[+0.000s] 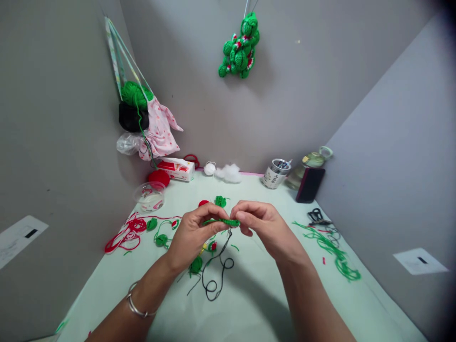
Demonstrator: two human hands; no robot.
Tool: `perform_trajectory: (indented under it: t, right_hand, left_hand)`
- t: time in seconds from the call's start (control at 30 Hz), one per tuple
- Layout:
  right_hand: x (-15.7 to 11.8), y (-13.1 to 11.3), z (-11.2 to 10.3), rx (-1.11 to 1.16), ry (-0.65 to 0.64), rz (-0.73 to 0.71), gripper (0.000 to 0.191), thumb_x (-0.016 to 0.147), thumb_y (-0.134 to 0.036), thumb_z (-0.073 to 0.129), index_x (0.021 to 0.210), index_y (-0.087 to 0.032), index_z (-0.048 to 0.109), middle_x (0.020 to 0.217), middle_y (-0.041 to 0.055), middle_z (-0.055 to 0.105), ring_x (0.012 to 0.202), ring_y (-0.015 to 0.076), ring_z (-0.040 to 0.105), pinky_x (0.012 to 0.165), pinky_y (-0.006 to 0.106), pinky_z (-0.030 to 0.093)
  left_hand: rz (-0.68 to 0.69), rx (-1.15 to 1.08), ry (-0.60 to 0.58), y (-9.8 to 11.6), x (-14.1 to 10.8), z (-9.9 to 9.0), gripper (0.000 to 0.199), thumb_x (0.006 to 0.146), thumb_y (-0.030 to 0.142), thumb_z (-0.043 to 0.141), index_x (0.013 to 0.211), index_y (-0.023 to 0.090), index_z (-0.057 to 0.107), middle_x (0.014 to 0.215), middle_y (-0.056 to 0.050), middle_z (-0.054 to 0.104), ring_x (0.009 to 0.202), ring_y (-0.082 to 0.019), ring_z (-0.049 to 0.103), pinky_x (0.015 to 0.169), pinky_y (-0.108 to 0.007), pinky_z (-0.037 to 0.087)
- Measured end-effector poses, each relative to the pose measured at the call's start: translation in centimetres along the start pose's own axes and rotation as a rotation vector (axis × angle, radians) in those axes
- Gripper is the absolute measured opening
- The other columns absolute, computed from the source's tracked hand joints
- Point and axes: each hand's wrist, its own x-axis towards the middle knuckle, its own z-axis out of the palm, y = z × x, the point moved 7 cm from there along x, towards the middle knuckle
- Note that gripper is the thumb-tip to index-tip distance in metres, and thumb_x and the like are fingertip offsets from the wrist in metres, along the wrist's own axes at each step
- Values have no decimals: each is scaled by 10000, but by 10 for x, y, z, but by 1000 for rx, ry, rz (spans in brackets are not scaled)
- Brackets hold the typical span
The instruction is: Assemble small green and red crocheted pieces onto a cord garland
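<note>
A small green crocheted piece (230, 222) is held up over the middle of the table between both hands. My left hand (199, 228) pinches it from the left, thumb below and fingers above. At its right end my right hand (254, 218) has thumb and fingers closed together; its fingertips partly hide the piece. A black yarn strand (224, 247) hangs from near the piece and curls on the table below. Small green crocheted balls (161, 240) lie to the left of my hands, another green one (195, 265) below, and one more (220, 201) beyond them.
Red yarn (130, 232) lies loose at left, near a clear plastic tub (151, 197) and a tissue pack (176, 169). White stuffing (230, 173), a pen can (276, 174), a jar (299, 171) and a phone (310, 185) stand behind. Green yarn strands (337, 256) and a black hair clip (317, 217) lie right.
</note>
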Motion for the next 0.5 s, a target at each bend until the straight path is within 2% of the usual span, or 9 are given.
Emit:
perform_trajectory:
  t: [0.1, 0.17, 0.2, 0.23, 0.3, 0.4, 0.47, 0.5]
  right_hand:
    - [9, 8, 9, 205, -8, 20, 158, 804, -291, 741, 710, -178, 683, 695, -21, 553, 616, 82, 445, 564, 222, 380]
    - [17, 11, -1, 394, 72, 3, 150, 794, -278, 739, 712, -184, 655, 803, -2, 625, 713, 98, 547, 629, 219, 462]
    - [20, 13, -14, 486, 136, -1, 145, 793, -282, 740, 734, -190, 645, 851, 2, 644, 755, 102, 582, 643, 214, 489]
    - [21, 15, -32, 565, 205, -5, 145, 796, -289, 741, 760, -198, 634, 880, 1, 653, 773, 101, 606, 631, 202, 506]
    - [16, 16, -80, 620, 330, -64, 155, 782, -253, 763, 789, -210, 614, 757, -34, 600, 638, 61, 575, 481, 143, 445]
    - [-14, 2, -170, 484, 549, -373, 234, 830, -167, 700, 685, -236, 530, 570, -82, 409, 412, 31, 373, 335, 158, 276]
    - [-32, 1, -210, 423, 632, -431, 277, 843, -174, 694, 652, -252, 509, 545, -91, 337, 374, 31, 241, 316, 205, 208]
    - [-39, 0, -221, 330, 687, -444, 279, 810, -190, 732, 652, -252, 511, 537, -98, 316, 365, 32, 183, 312, 226, 178]
  left_hand:
    - [-25, -18, -78, 0, -2, 5, 63, 816, 202, 740, 823, 173, 684, 822, -7, 666, 782, -119, 635, 751, -232, 515]
    - [-92, -91, -175, -3, -4, 9, 93, 847, 246, 716, 868, 173, 661, 817, -9, 666, 642, -83, 594, 594, -191, 474]
    - [-129, -143, -215, -5, -5, 9, 119, 860, 271, 704, 893, 174, 643, 824, -13, 671, 557, -57, 544, 505, -170, 413]
    - [-158, -201, -237, -5, -6, 8, 147, 869, 294, 695, 912, 174, 622, 834, -18, 676, 487, -31, 478, 442, -155, 335]
    - [-170, -316, -229, -2, -5, -2, 203, 866, 324, 699, 936, 175, 581, 846, -27, 683, 424, 3, 361, 403, -143, 220]
    - [-128, -417, -161, 7, -1, -22, 262, 851, 347, 716, 961, 184, 543, 758, 0, 650, 418, 6, 268, 410, -137, 173]
    - [-116, -413, -114, 11, 0, -32, 254, 862, 343, 703, 972, 193, 531, 648, 38, 585, 428, -9, 242, 424, -138, 171]
    - [-115, -397, -96, 11, 0, -35, 238, 873, 338, 691, 973, 198, 527, 591, 59, 535, 435, -20, 232, 433, -140, 176]
